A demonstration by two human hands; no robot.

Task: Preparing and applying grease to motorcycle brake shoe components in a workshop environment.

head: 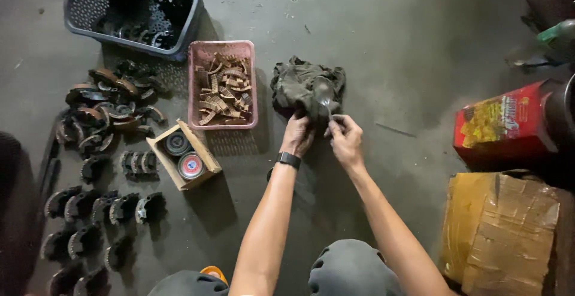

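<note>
1. We pinch a metal spoon (324, 95) with our right hand (345, 139), fingers closed on its handle, bowl up over the rag.
2. Our left hand (296, 135), a black watch on the wrist, grips the edge of the dark green rag (302, 84) on the floor.
3. Both forearms stretch forward.
4. Left of the rag: one pink basket (193, 86) of brown strips, then one wooden box (157, 150) with two round tins.
5. At right: one red package (500, 128) with yellow print, one cardboard box (503, 230).

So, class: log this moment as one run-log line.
left hand: grips rag | right hand: holds spoon against rag | floor
</note>
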